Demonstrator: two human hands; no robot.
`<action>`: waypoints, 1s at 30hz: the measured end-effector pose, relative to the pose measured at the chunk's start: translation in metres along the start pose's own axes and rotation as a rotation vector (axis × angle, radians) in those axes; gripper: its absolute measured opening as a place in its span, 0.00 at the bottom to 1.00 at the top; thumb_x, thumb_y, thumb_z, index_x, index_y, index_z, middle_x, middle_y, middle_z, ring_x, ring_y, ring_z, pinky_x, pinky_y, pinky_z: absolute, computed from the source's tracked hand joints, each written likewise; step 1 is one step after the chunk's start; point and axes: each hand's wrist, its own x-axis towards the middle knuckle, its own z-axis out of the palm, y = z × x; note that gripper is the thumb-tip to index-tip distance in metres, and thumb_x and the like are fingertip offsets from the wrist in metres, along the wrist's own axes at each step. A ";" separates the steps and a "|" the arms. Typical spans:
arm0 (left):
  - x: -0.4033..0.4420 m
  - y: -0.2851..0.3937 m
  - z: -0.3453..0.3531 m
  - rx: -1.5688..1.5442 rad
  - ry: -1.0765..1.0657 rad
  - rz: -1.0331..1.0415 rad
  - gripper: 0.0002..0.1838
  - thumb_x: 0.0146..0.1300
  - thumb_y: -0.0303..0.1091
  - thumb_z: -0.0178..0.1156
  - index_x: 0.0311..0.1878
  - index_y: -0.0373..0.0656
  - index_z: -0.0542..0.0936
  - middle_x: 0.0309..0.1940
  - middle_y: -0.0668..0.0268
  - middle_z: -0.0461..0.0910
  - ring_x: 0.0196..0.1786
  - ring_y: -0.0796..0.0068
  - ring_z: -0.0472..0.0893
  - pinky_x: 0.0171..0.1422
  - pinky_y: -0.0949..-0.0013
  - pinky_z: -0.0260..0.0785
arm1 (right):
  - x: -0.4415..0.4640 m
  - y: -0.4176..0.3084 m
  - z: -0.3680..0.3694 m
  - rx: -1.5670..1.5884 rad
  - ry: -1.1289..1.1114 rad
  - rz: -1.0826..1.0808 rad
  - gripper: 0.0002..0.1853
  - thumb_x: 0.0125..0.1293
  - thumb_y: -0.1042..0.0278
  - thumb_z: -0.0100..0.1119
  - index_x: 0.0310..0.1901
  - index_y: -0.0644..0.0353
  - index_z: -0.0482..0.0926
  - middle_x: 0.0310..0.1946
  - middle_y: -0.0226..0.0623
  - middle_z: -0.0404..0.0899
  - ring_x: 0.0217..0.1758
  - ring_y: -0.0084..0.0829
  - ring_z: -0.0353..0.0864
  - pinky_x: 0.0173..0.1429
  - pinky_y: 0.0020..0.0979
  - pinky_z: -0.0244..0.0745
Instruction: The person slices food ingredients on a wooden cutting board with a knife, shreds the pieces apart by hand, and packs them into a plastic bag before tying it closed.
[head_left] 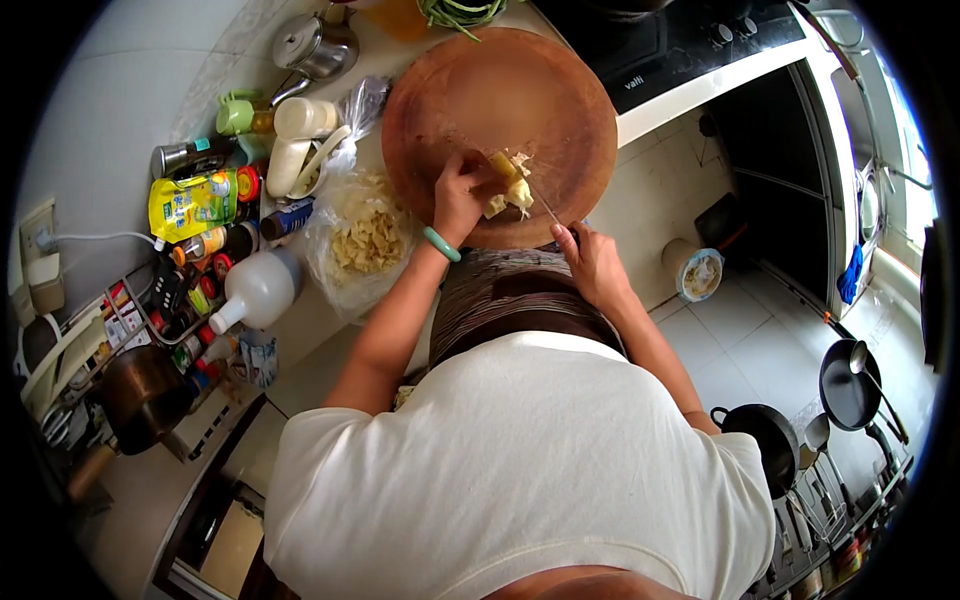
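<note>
A round wooden cutting board (430, 110) lies on the counter in front of me. Over its near half, my left hand (466, 192), with a green bangle on the wrist, is closed on a pale yellow vegetable piece (507, 168). Yellowish leafy shreds (513, 196) hang or lie around it; their exact kind is unclear. My right hand (597, 264) grips a knife (543, 204) by its handle, the thin blade pointing up and left to the vegetable. Left of the board, a clear plastic bag (330, 215) holds many pale yellow chopped pieces (368, 240).
Green beans (462, 12) sit beyond the board. A metal kettle (318, 48), jars and a yellow pouch (192, 206) crowd the left counter. At right are a black stove (660, 50), a small bin (692, 270) on the floor and hanging pans (850, 385).
</note>
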 end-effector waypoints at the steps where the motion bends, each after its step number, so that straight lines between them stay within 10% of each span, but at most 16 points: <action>1: -0.002 0.002 0.002 0.038 -0.007 0.057 0.11 0.44 0.21 0.72 0.34 0.43 0.87 0.44 0.62 0.76 0.45 0.64 0.77 0.48 0.67 0.74 | 0.000 0.001 0.001 -0.014 -0.010 -0.006 0.29 0.72 0.45 0.46 0.32 0.71 0.74 0.23 0.62 0.74 0.32 0.61 0.76 0.38 0.49 0.70; 8: 0.003 0.017 -0.008 0.539 0.031 0.506 0.11 0.49 0.26 0.67 0.38 0.42 0.84 0.43 0.63 0.79 0.50 0.59 0.78 0.49 0.61 0.74 | -0.005 0.006 0.009 -0.018 0.040 -0.057 0.28 0.72 0.46 0.47 0.32 0.71 0.74 0.22 0.62 0.75 0.31 0.61 0.76 0.37 0.50 0.71; 30: 0.007 0.002 -0.006 0.541 -0.188 0.471 0.15 0.53 0.29 0.59 0.45 0.51 0.83 0.49 0.70 0.79 0.54 0.69 0.78 0.46 0.68 0.78 | -0.001 0.004 0.004 -0.003 -0.046 0.110 0.30 0.74 0.50 0.44 0.27 0.74 0.73 0.21 0.63 0.71 0.28 0.63 0.70 0.37 0.49 0.68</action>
